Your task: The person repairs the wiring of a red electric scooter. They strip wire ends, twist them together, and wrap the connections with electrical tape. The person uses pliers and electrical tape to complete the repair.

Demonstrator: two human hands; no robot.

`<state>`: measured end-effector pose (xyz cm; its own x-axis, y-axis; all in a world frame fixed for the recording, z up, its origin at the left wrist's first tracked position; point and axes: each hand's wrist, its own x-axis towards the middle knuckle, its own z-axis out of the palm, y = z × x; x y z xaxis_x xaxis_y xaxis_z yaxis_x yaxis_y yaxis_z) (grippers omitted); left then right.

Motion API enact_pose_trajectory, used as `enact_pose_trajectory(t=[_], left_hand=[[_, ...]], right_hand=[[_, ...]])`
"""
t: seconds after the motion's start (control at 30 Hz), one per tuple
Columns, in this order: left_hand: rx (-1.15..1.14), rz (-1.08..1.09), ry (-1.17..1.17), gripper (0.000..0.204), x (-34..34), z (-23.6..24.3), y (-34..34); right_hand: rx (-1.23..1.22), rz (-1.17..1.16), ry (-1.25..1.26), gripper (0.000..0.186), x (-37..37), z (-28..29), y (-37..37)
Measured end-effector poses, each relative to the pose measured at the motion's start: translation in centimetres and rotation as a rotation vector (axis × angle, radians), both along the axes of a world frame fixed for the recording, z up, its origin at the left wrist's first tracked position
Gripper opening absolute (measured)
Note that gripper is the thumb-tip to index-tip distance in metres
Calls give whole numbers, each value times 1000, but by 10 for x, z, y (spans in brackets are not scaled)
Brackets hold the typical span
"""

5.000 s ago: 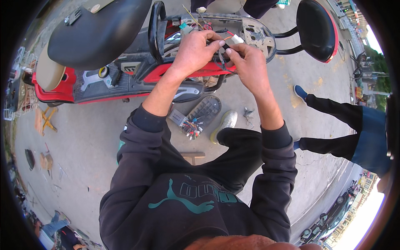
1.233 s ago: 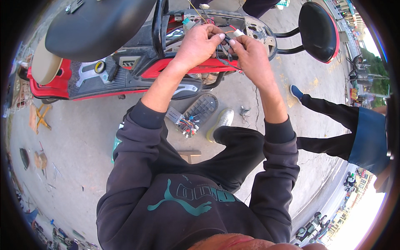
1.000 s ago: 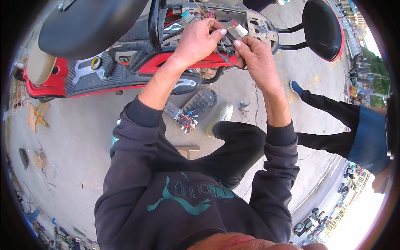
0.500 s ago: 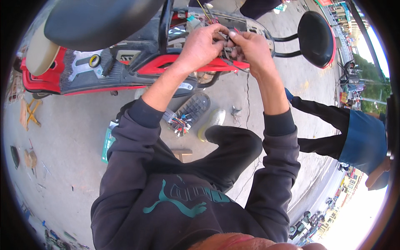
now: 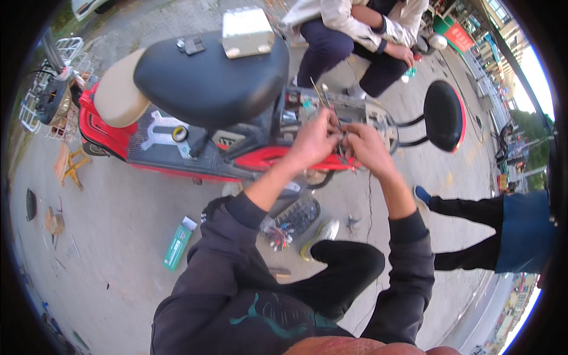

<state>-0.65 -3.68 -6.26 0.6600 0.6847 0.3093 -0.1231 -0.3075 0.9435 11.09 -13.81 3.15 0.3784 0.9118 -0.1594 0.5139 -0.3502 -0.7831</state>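
Since the earlier frames the view has tipped upward and outward: the whole scooter now shows, along with a seated person behind it, and the two hands sit lower in the picture, though they remain pressed together at the same spot. The left hand (image 5: pixel 315 140) is curled nearly closed, its fingertips pinching into the bundle of wires (image 5: pixel 339 137) at the open rear frame of the red scooter (image 5: pixel 177 160). The right hand (image 5: pixel 368 147) meets it from the other side, fingers bent and closed on the same wires; what exactly each finger grips is too small to tell. The wires lie between the two hands, just behind the raised black seat (image 5: pixel 210 80) and above the red side panel. A pale box (image 5: pixel 247 31) rests on top of the seat. A round black backrest (image 5: pixel 444 116) stands on its bracket to the right of the hands. Below them, on the concrete ground (image 5: pixel 118 231), lie a black controller with coloured connectors (image 5: pixel 293 220) and, well apart to the left, a green carton (image 5: pixel 178 242). The seated person in a light jacket (image 5: pixel 355 29) is beyond the scooter; another person's dark-trousered legs (image 5: pixel 479 228) enter from the right
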Motion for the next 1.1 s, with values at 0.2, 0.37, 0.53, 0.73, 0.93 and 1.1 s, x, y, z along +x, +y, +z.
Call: enact_pose_trajectory(t=[0.2,0.37,0.53,0.73,0.93,1.1], left_hand=[[-112,-7,17,27,-11,11,-4],[-105,-48,64,26,-10,17,-5],[-53,-109,136,25,-11,15,1],[-74,-183,185,26,-10,16,9],[-124,-188,187,26,-6,13,9],[-99,-167,225,26,-12,14,7]], right_hand=[[-71,297,-616,28,23,-5,18],[-49,296,-729,27,22,-5,17],[88,-135,68,26,8,-6,-19],[105,-218,478,33,2,-28,-20],[82,-287,556,31,1,-35,-13],[14,-251,414,30,3,-40,-18]])
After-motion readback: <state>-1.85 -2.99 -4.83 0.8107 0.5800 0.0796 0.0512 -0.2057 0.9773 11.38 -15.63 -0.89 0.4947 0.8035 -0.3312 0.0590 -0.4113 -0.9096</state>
